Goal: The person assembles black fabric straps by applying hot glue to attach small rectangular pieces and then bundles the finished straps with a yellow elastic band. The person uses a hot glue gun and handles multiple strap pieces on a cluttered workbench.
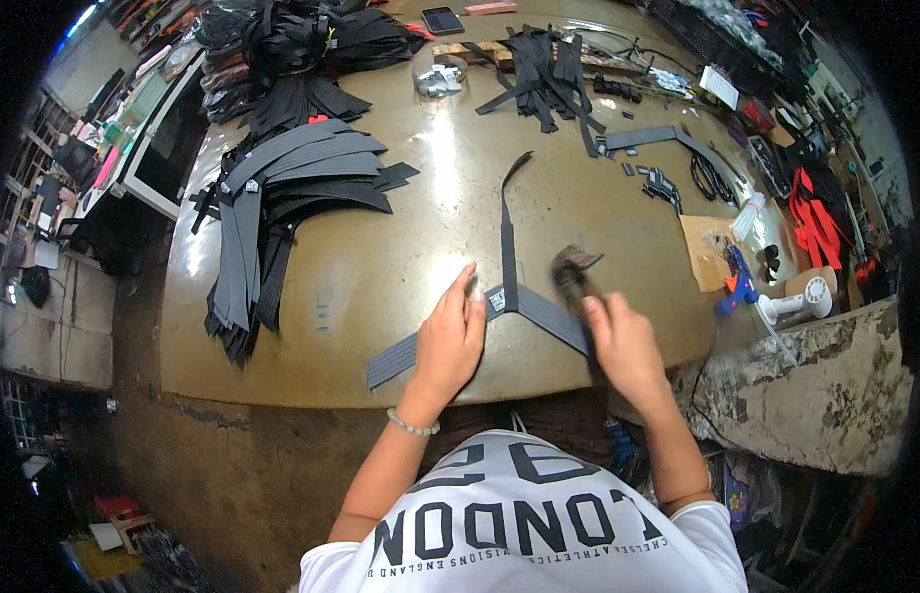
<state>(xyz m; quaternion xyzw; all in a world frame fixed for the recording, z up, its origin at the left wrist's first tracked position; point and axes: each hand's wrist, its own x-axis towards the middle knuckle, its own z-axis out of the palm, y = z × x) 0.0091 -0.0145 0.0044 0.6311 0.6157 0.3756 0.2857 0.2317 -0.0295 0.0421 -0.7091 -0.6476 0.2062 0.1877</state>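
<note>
A grey ribbed strap point(552, 318) lies bent in a shallow peak near the table's front edge. From its peak a narrower black strap point(508, 242) runs away from me, its far end curling up. Beside the join, a small pale label point(496, 299) shows on the grey strap. My left hand point(452, 336) rests on the strap's left part, fingers stretched out, the fingertips close to the label. In my right hand point(623, 341), closed round the handle, is a hammer point(575, 269); its head is motion-blurred, raised just right of the join.
Grey and black straps point(306, 163) are heaped at the left, with more black straps point(549, 74) at the back. A clear round container point(440, 76) and a phone point(443, 20) lie far off. At right are a blue glue gun point(740, 282), cardboard point(709, 252) and a white spool point(798, 299).
</note>
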